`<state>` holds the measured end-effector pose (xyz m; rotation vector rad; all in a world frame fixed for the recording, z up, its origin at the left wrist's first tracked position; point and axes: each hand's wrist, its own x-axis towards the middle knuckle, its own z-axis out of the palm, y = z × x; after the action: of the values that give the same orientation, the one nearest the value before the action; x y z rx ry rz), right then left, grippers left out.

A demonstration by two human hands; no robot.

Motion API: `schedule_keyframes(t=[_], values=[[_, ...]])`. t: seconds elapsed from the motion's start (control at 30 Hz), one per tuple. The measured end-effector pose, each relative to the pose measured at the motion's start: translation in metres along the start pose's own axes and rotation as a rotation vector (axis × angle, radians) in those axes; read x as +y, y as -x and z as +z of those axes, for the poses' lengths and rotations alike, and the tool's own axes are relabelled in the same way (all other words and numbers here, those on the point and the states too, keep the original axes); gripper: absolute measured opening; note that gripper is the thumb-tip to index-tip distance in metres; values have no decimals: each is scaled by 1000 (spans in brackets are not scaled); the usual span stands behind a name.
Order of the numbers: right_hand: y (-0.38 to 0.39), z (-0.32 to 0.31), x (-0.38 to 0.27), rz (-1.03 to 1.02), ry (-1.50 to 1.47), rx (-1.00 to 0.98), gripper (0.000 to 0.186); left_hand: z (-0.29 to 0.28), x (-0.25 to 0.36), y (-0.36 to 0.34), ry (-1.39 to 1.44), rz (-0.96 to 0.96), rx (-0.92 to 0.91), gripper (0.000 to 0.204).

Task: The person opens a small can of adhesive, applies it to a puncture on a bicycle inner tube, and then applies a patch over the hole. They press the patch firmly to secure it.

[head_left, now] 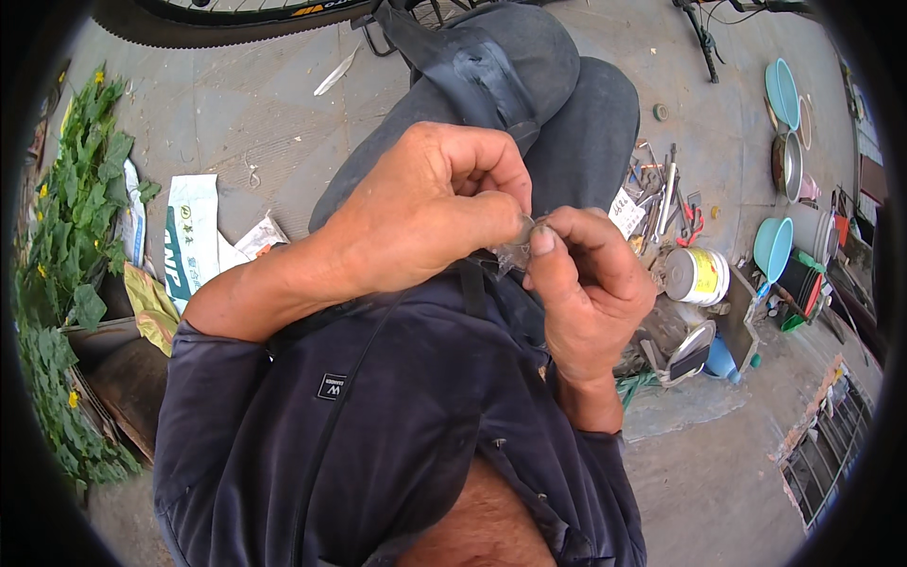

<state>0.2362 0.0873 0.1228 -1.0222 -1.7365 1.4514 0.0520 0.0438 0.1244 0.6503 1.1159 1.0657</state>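
Observation:
Over my lap, my left hand (425,203) and my right hand (595,283) meet, fingertips nearly touching. Both are closed in a pinch on a small crinkled piece of clear plastic film (511,257), partly hidden by the fingers. Whether anything else sits between the fingertips I cannot make out. Beyond the hands, a flat black rubber inner tube (477,80) lies across my raised knee, with a darker, shiny area on its surface. Neither hand touches the tube.
A bicycle wheel (236,28) stands at the far edge. To the right lie loose tools (666,203), a white bucket (699,275), and several basins, one of them turquoise (781,93). A floor grate (831,444) is at lower right. Leafy plants (71,208) and a white bag (194,231) are left.

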Motion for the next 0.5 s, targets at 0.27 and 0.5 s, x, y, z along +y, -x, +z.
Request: schedule_keyframes(t=[0.27,0.5], values=[[1,6,2,92,-172,27,10,3,-1,-2,111,-17,48,16],[-3,5,-2,216,-319,-11,7,-2,1,6,92,23,1,13]])
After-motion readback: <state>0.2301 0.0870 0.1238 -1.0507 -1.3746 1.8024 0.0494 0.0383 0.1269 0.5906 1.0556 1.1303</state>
